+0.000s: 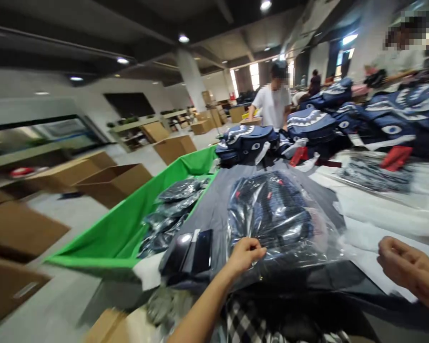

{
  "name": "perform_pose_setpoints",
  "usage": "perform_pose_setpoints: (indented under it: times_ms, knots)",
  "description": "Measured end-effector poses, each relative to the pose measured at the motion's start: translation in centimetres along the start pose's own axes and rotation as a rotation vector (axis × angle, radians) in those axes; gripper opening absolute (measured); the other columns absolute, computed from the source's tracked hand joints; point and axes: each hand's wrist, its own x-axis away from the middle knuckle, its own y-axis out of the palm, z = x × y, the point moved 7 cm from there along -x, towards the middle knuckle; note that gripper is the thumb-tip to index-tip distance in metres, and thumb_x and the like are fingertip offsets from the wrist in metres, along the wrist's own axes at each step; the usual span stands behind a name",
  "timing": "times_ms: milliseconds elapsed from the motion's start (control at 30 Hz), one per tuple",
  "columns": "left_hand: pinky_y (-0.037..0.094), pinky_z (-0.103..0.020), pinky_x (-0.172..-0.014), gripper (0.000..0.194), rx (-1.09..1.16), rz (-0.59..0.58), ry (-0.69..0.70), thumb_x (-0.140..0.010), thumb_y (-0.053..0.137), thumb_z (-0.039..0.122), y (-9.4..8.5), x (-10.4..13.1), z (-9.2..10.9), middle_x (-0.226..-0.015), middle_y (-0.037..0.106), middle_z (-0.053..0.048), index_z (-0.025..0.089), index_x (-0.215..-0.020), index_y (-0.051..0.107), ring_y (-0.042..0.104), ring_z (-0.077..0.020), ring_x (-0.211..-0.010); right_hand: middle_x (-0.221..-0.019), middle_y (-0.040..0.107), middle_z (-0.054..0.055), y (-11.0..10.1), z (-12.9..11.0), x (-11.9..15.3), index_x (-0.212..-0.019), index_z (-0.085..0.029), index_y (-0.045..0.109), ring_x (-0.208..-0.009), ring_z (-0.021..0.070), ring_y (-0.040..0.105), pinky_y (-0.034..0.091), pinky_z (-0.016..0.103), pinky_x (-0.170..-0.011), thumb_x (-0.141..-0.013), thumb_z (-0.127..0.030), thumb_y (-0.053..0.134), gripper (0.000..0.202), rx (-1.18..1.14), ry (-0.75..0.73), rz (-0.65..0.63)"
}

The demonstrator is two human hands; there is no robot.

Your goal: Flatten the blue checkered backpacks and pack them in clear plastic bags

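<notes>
The left hand (243,253) pinches the near edge of the bagged backpack (271,216) lying on the table (375,214), steadying it. The right hand (411,274) hovers apart, loosely curled, empty.

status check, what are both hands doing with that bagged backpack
Left hand pinching near edge of bagged backpack, grip shut on the plastic. Right hand loosely curled, off the bag, over white sheet. Black device lies left of bag.
</notes>
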Motion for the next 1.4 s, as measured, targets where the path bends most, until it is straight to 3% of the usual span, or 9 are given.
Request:
perform_pose_setpoints:
  times_ms: [167,233,333,467,567,800,933,1233,1400]
  knots:
    - [0.026,-0.027,-0.054,0.036,0.028,0.053,-0.038,-0.069,0.067,0.051,0.3,-0.4,-1.1,-0.053,0.05,0.004,0.018,-0.057,0.058,0.04,-0.011,-0.055,-0.067,0.048,0.0,11.6,-10.4,-3.6,-0.071,-0.023,0.052,-0.061,0.0149,0.04,0.032,0.028,-0.056,-0.089,-0.069,0.053,0.05,0.254,-0.329,-0.84]
    - [0.025,-0.026,-0.054,0.033,0.03,0.057,-0.032,-0.071,0.067,0.047,0.3,-0.3,-1.0,-0.052,0.048,0.004,0.018,-0.057,0.059,0.04,-0.0107,-0.054,-0.067,0.052,-0.002,15.2,-12.0,-5.4,-0.076,-0.024,0.058,-0.061,0.0142,0.042,0.028,0.028,-0.058,-0.091,-0.053,0.055,0.033,0.439,-0.459,-0.955]
    - [0.025,-0.026,-0.054,0.032,0.018,0.063,-0.021,-0.072,0.067,0.043,0.2,-0.1,-0.8,-0.049,0.045,0.006,0.018,-0.056,0.058,0.039,-0.0103,-0.054,-0.062,0.054,-0.004,18.3,-11.7,-9.5,-0.07,-0.025,0.059,-0.056,0.0139,0.044,0.023,0.028,-0.057,-0.077,-0.035,0.069,0.015,0.678,-0.532,-0.852]
    - [0.027,-0.027,-0.056,0.028,-0.006,0.062,0.005,-0.073,0.068,0.04,-0.1,0.1,-0.6,-0.051,0.048,0.006,0.017,-0.057,0.06,0.041,-0.0106,-0.055,-0.063,0.058,-0.005,16.5,-9.5,-14.2,-0.07,-0.026,0.057,-0.056,0.015,0.051,0.025,0.026,-0.053,-0.058,-0.032,0.086,0.032,0.662,-0.388,-0.613]
    - [0.03,-0.026,-0.058,0.027,-0.02,0.061,0.01,-0.075,0.068,0.038,-0.1,0.1,-0.5,-0.054,0.051,0.005,0.017,-0.059,0.062,0.045,-0.0115,-0.058,-0.06,0.056,-0.005,13.7,-8.7,-14.1,-0.068,-0.024,0.049,-0.055,0.0148,0.05,0.026,0.027,-0.054,-0.067,-0.032,0.078,0.03,0.636,-0.343,-0.46]
    - [0.04,-0.033,-0.086,0.021,-0.276,0.106,0.168,-0.085,0.075,0.033,-0.3,2.1,1.6,-0.072,0.066,0.001,0.018,-0.072,0.069,0.059,-0.019,-0.084,-0.07,0.063,-0.003,17.7,-7.6,-7.8,-0.07,-0.023,0.045,-0.064,0.0184,0.056,0.021,0.029,-0.057,-0.064,-0.038,0.087,0.045,0.772,-0.386,-0.544]
    - [0.019,-0.056,-0.117,0.034,-0.607,0.204,0.368,-0.085,0.08,0.038,-1.3,5.9,2.9,-0.095,0.073,-0.002,0.025,-0.114,0.069,0.058,-0.0251,-0.108,-0.067,0.062,-0.004,18.6,-6.7,-8.4,-0.069,-0.024,0.045,-0.064,0.0199,0.058,0.019,0.029,-0.056,-0.063,-0.037,0.089,0.046,0.777,-0.365,-0.586]
    - [0.017,-0.055,-0.116,0.006,-0.616,0.29,0.168,-0.091,0.073,0.028,-4.7,5.3,0.3,-0.088,0.073,0.0,0.025,-0.086,0.073,0.058,-0.0217,-0.104,-0.064,0.06,-0.002,18.5,-6.2,-9.1,-0.067,-0.024,0.044,-0.059,0.0185,0.053,0.023,0.03,-0.057,-0.063,-0.04,0.085,0.044,0.698,-0.37,-0.585]
    - [0.023,-0.054,-0.114,0.012,-0.632,0.242,0.104,-0.092,0.07,0.028,-4.8,3.5,1.1,-0.086,0.07,-0.001,0.023,-0.081,0.073,0.058,-0.022,-0.103,-0.075,0.066,0.004,12.4,-6.8,-6.8,-0.083,-0.025,0.065,-0.063,0.0197,0.057,0.044,0.03,-0.057,-0.072,-0.069,0.07,0.045,0.187,-0.409,-0.367]
